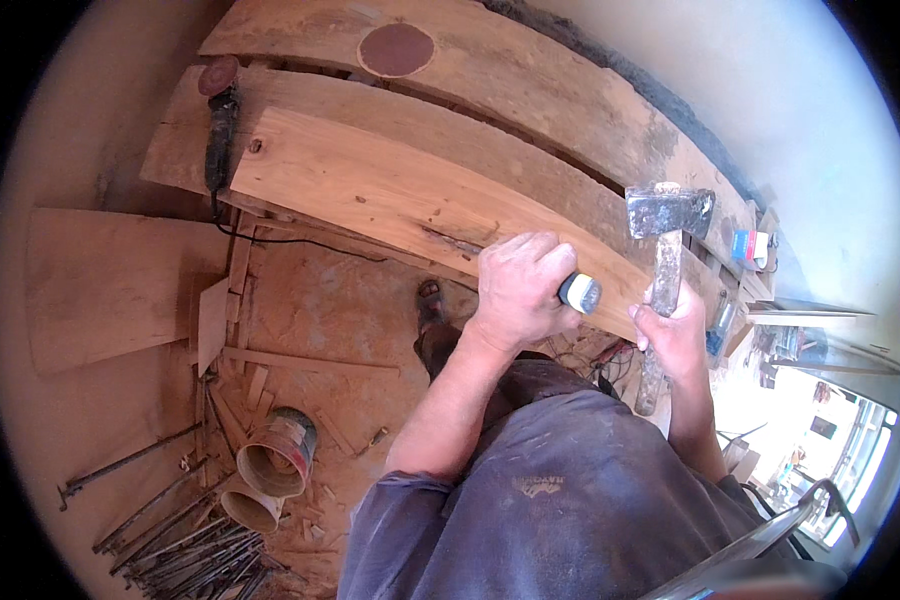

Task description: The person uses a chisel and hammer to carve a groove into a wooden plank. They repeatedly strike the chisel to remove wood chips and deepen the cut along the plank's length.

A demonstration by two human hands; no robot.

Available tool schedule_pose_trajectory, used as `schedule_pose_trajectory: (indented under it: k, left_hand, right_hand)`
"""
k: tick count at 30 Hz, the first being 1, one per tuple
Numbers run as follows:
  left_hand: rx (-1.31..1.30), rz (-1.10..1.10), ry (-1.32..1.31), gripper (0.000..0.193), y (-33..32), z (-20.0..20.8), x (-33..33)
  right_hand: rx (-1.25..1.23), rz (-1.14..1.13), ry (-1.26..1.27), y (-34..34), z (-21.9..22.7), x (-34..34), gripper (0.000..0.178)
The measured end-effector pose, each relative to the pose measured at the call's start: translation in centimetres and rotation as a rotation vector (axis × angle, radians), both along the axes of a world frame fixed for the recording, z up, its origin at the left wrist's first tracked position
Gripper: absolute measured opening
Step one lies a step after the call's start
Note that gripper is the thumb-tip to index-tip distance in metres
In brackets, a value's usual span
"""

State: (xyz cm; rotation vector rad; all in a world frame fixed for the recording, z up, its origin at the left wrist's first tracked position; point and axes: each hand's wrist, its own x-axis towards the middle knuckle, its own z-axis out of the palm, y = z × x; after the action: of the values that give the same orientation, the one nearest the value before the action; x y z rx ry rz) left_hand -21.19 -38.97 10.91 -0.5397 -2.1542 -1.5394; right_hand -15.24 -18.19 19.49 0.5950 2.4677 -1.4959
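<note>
My left hand [525, 285] is closed around a chisel with a dark, pale-ended handle [581, 294], just over the near edge of a long, light wooden board [370, 195]. The hand hides the chisel's blade, so I cannot tell whether it touches the wood. A dark, rough split [452, 240] runs in the board beside this hand. To the right, my right hand [676, 325] grips a hammer [667, 270] by its worn wooden handle. Its stained, blocky metal head points up, beyond the board's near edge and apart from the chisel.
Wide planks [530, 150] lie under and behind the board. An angle grinder [220, 130] with a cord rests at their left end, and a round sanding disc [396, 50] lies on the far plank. Buckets [278, 450] and metal bars [205, 560] stand on the littered floor.
</note>
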Motion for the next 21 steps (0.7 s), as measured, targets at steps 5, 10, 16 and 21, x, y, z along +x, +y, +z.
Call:
schedule_pose_trajectory:
  k: [5,10,16,21]
  left_hand:
    - [0.053,0.061,0.037,0.024,0.3,-0.6,-1.2]
    - [0.055,0.062,0.024,0.025,0.5,-0.4,-1.3]
    - [0.023,0.036,0.019,0.024,0.5,0.2,-1.1]
    - [0.033,0.063,0.000,0.024,0.6,0.3,-1.3]
  right_hand:
    - [-0.005,0.021,-0.017,0.7,-0.4,0.1,0.021]
    - [0.018,0.046,-0.024,1.0,-0.3,-0.1,0.021]
    - [0.002,0.030,-0.038,0.5,0.2,-0.4,0.021]
    - [0.003,0.038,-0.035,0.4,0.0,-0.5,0.022]
